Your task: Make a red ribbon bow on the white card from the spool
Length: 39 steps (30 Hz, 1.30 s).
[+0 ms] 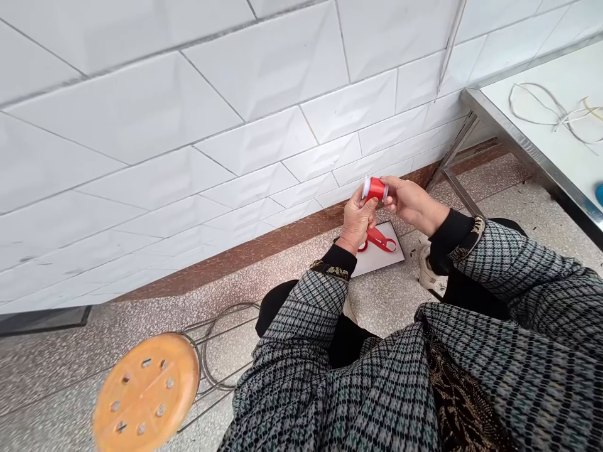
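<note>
Both my hands are at a small spool of red ribbon (377, 188) with pale ends, held up in front of me. Around its left and lower side my left hand (358, 220) is closed, the thumb lying against the ribbon. My right hand (409, 199) pinches the spool's right end with bent fingers. Beneath the hands, a flat white board or box (394, 256) rests on the floor. Red looped shapes (382, 241) show over it; I cannot tell whether they are scissor handles or ribbon, and my left hand hides part of them.
A white tiled wall (264, 144) stands ahead. On the right is a metal-edged table (504, 122) with a loose pale cord (558, 116) on top. An orange round stool (148, 389) with wire legs lies on its side on the speckled floor (245, 276) at left.
</note>
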### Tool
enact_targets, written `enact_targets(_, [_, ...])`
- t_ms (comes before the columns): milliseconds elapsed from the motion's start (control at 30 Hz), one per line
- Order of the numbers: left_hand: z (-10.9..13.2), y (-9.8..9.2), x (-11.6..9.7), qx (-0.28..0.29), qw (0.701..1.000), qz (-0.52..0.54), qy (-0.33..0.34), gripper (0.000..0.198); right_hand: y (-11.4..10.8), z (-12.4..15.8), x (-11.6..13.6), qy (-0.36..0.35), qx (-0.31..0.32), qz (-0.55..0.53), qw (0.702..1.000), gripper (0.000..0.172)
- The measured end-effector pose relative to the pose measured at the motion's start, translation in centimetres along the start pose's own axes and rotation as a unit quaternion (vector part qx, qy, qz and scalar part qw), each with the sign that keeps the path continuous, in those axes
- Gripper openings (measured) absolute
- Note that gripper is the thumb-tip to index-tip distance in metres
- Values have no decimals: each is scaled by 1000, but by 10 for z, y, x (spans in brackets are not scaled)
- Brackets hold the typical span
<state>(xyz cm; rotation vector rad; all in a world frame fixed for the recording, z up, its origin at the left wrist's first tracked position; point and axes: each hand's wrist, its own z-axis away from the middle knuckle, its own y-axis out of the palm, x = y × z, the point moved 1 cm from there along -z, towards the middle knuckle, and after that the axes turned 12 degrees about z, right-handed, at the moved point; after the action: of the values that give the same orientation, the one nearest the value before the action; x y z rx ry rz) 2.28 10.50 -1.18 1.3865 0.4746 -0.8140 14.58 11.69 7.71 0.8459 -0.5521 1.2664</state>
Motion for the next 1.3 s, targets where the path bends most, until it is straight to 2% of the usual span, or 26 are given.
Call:
enact_targets(100, [0, -1, 1, 9, 1000, 7, -6, 76, -1, -1, 1, 48, 22, -31, 998, 32])
enact_targets(200, [0, -1, 3, 26, 999, 12, -16, 67, -3, -4, 2, 100, 43, -53, 993, 31])
enact_targets(300, [1, 0, 5, 26, 999, 21, -20, 64, -4, -6, 2, 123, 57, -67, 988, 29])
enact_targets(533, [0, 2, 1, 32, 999, 19, -26, 62, -6, -5, 2, 82, 56, -53, 994, 28])
enact_targets(667, [1, 1, -2, 31, 999, 14, -26, 64, -7, -5, 5, 86, 40, -34, 995, 26])
enact_targets(767, [2, 2, -3, 22, 999, 21, -18, 63, -6, -4, 2, 88, 50, -28, 994, 27])
enact_targets(933, [3, 4, -1, -12, 999, 42, -4, 65, 0, 4, -13, -19, 80, 26, 996, 23])
enact_targets(1033, [2, 5, 1, -14, 1000, 23, -5, 63, 0, 5, -14, -53, 47, 64, 995, 30])
enact_targets(1133, [1, 3, 3, -2, 1000, -7, -4, 61, -3, 0, -8, -43, 12, 39, 998, 26])
enact_targets(1233, [-1, -1, 2, 5, 1000, -24, -3, 65, -5, -4, -1, -12, 15, -11, 1000, 20])
enact_targets(1300, [-2, -4, 1, 1, 1000, -29, 0, 72, -6, -5, 0, 18, 20, -33, 999, 21])
